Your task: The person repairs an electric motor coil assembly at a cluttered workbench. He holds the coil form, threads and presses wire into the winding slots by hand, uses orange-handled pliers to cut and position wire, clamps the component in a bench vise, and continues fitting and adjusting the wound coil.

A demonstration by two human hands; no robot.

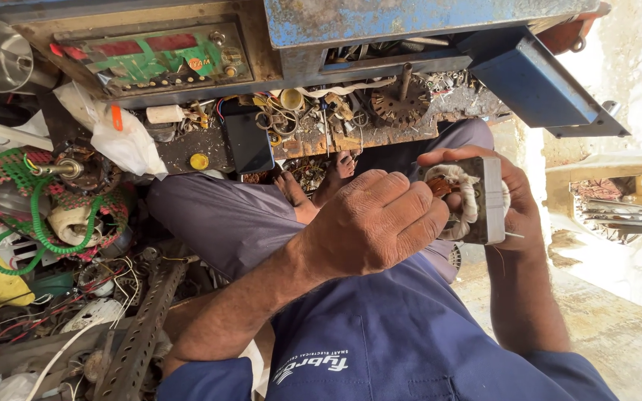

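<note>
My right hand grips a small motor stator, a grey metal block with white and copper windings, held over my lap. My left hand reaches across from the left. Its fingers are curled tight and the fingertips pinch the copper winding at the stator's left face. Both forearms come up from my blue shirt at the bottom. My crossed legs in grey trousers and my bare feet lie beyond the hands.
A cluttered low bench stands just past my feet, with a dark phone, a toothed wheel and loose small parts. A blue metal box hangs over it. At left are a green coiled cord, a white bag and a perforated metal bar.
</note>
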